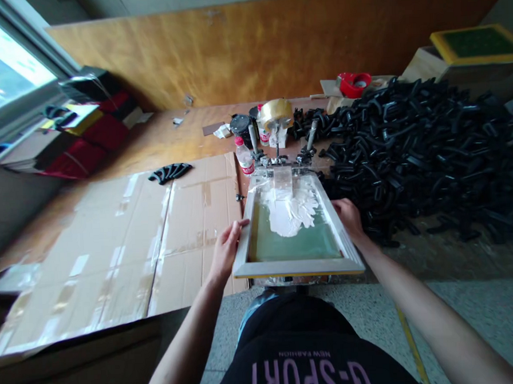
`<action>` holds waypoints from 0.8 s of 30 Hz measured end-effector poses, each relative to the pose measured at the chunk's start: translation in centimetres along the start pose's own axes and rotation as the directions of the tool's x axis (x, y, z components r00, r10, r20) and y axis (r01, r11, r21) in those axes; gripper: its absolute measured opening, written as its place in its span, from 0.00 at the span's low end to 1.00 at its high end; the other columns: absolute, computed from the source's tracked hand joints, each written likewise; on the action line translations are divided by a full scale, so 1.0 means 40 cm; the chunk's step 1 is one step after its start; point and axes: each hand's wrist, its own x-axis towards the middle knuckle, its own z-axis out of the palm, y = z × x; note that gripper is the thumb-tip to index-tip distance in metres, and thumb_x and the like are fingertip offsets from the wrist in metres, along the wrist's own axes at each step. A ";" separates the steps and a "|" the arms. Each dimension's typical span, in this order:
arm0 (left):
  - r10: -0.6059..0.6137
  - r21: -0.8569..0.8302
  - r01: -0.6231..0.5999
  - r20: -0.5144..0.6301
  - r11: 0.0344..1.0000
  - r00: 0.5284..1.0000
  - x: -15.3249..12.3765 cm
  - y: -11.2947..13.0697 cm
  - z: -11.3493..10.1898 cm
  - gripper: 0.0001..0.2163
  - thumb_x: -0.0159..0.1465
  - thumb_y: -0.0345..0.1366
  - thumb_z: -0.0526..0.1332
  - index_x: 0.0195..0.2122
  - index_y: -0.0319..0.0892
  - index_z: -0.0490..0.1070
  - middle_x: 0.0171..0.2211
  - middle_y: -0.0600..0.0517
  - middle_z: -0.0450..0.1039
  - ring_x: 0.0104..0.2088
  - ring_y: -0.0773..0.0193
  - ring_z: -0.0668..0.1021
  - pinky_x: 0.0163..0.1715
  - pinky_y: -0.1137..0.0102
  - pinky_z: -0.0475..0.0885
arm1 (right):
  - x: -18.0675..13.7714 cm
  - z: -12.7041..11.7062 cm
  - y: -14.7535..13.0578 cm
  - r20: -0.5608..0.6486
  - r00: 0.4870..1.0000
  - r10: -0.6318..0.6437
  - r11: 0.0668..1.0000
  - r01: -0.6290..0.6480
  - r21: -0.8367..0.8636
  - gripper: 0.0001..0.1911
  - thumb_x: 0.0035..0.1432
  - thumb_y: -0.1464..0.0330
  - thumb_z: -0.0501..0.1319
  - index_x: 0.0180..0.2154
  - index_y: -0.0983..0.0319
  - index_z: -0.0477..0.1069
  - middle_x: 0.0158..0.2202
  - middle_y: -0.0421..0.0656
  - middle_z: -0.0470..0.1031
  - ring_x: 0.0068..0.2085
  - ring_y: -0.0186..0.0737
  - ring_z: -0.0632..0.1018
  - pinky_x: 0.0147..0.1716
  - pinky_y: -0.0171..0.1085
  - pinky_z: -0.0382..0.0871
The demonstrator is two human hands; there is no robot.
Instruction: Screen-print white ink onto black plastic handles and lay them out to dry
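Observation:
A screen-printing frame [297, 266] with a pale metal border lies in front of my body, its far end at a metal hinge clamp [283, 166]. White ink [286, 216] is smeared thickly over the far half of its green mesh [296, 246]. A squeegee [283, 182], partly coated in white, rests at the mesh's far end. My left hand [227, 248] is closed at the frame's left side, fingertips on the border. On the right side my right hand [348, 219] grips the border, its fingers partly hidden. Whatever lies beneath the frame is hidden.
A large pile of black curved plastic parts [417, 149] covers the right. Flattened cardboard [190, 241] spreads left, with several black parts [170, 172] on it. Behind the clamp stand a red-capped bottle [244, 158], a dark tub [240, 124] and a tape roll [277, 112]. A red tape dispenser [354, 84] sits farther back.

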 end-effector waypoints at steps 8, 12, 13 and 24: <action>-0.081 0.144 0.084 -0.030 0.986 0.996 0.042 -0.228 0.034 0.31 0.60 0.47 0.61 0.63 0.42 0.62 0.27 0.54 0.73 0.27 0.66 0.73 0.28 0.73 0.67 | 0.213 0.013 -0.229 0.112 0.966 -0.233 0.967 0.243 -0.078 0.23 0.57 0.67 0.65 0.53 0.66 0.68 0.51 0.54 0.71 0.53 0.51 0.71 0.51 0.45 0.66; -0.090 0.196 0.095 -0.038 0.976 0.995 0.052 -0.250 0.024 0.28 0.59 0.47 0.62 0.60 0.44 0.66 0.28 0.54 0.75 0.28 0.65 0.75 0.29 0.72 0.68 | 0.144 0.046 -0.262 0.328 0.897 -0.294 0.935 0.342 -0.097 0.06 0.60 0.72 0.60 0.40 0.63 0.73 0.38 0.48 0.77 0.41 0.44 0.75 0.40 0.38 0.66; -0.091 0.196 0.097 -0.040 0.976 0.995 0.051 -0.252 0.023 0.28 0.59 0.47 0.62 0.60 0.45 0.67 0.29 0.53 0.75 0.29 0.64 0.75 0.29 0.72 0.69 | 0.114 0.042 -0.252 0.349 0.860 -0.373 0.903 0.423 -0.077 0.06 0.60 0.74 0.58 0.38 0.63 0.73 0.37 0.47 0.77 0.40 0.43 0.75 0.39 0.37 0.65; -0.110 0.140 0.115 -0.045 0.983 0.993 0.042 -0.254 0.029 0.30 0.62 0.48 0.60 0.64 0.43 0.61 0.30 0.51 0.75 0.28 0.65 0.75 0.27 0.72 0.68 | 0.015 0.029 -0.201 0.263 0.770 -0.582 0.791 0.611 -0.039 0.11 0.59 0.77 0.55 0.38 0.62 0.74 0.37 0.46 0.76 0.41 0.43 0.73 0.37 0.37 0.63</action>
